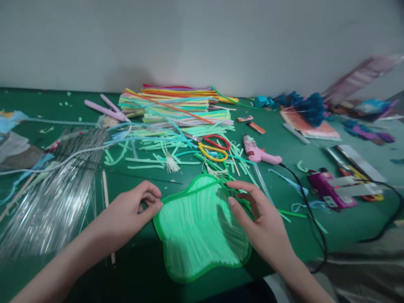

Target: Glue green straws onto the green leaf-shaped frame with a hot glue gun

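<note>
A wavy-edged light green panel (195, 235), made of fuzzy strips and rimmed in darker green, lies on the table in front of me. Along its upper side runs a dark green pipe cleaner (189, 192). My left hand (135, 206) pinches this pipe cleaner at the panel's upper left corner, thumb against curled fingers. At the upper right, my right hand (260, 214) has its bent fingers round the same pipe cleaner, index fingertip on it and thumb lower over the panel. A shadow from the right hand falls across the panel.
Scissors (214, 147) lie beyond the panel among cut pipe cleaners, before a multicoloured pipe cleaner bundle (176, 105). A pink glue gun (260, 153) trails a black cord rightward. Clear thin sticks (53, 202) spread at left. A purple device (331, 191) sits at right.
</note>
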Demonstrator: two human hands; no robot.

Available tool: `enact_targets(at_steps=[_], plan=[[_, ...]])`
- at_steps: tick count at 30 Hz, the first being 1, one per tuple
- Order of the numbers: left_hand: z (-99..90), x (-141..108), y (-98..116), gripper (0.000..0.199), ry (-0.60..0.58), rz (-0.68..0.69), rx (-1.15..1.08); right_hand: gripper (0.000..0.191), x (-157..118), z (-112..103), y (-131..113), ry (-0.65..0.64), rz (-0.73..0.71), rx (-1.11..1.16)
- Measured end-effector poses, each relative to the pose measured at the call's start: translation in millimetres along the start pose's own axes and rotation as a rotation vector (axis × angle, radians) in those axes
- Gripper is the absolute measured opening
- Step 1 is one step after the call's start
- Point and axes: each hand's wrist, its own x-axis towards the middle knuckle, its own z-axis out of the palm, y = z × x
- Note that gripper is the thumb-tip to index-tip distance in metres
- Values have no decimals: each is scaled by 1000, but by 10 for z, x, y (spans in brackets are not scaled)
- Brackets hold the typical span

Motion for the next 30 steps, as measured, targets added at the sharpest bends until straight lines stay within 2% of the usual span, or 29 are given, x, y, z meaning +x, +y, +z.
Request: enact_targets(at_steps=[4,9,11,15,19,23,27,30], plan=[[-13,53,82,61,-46,-71,-104,21,-13,1,50,25,-64,-17],[-72,79,151,59,-35,-130,-219,19,17,55,37,64,-192,-45],[-112,70,165,59,-17,-151,-260,19,48,38,50,96,-198,-62],[-178,54,170,61,28,-168,-351,27,87,-20,106,99,-68,18],[-189,63,150,63,33,-178,-418,35,65,-2,177,-13,90,189],[-174,95,126,69,37,-168,-433,38,51,56,230,-52,125,246],[-169,111,117,61,34,-114,-376,31,98,55,147,29,80,159],[-159,111,107,55,31,-75,-333,15,168,99,-61,65,-96,22]])
